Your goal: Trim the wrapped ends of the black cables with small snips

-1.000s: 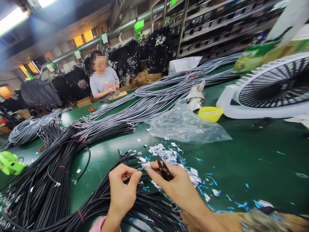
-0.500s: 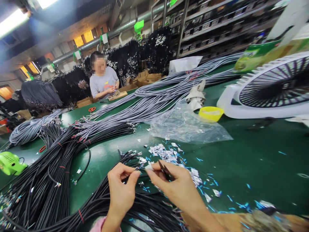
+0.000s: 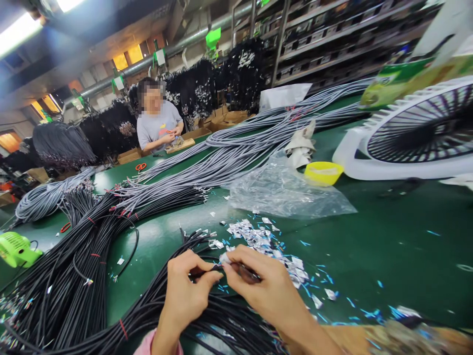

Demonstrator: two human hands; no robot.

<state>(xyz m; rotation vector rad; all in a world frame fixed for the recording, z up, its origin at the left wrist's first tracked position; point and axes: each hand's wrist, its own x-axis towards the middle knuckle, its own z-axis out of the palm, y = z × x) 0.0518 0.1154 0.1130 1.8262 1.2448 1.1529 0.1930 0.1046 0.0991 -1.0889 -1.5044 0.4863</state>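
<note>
My left hand point(image 3: 190, 286) is closed in a pinch on the end of a thin black cable point(image 3: 216, 266), in front of me above the bench. Fingertip to fingertip with it, my right hand point(image 3: 260, 283) pinches a small silvery-white piece of foil point(image 3: 224, 258) at the cable's tip. A dark, narrow tool point(image 3: 248, 272) lies tucked under the right fingers; its kind is mostly hidden. Below both hands runs a bundle of black cables point(image 3: 221, 315). Just beyond them lie foil scraps point(image 3: 251, 234) and bits of blue wire insulation point(image 3: 305, 243).
Grey cables point(image 3: 207, 162) stretch across the green bench point(image 3: 399, 231). A clear plastic bag point(image 3: 284, 192), a yellow bowl point(image 3: 323, 174) and a white fan point(image 3: 354, 158) stand to the right. A green fan point(image 3: 18, 250) is at left. Across the bench a person point(image 3: 158, 121) works.
My hands have come closer together, the left shifting slightly right. The foil piece has moved a little left, to the cable's tip, and the dark tool shows less under my right fingers.
</note>
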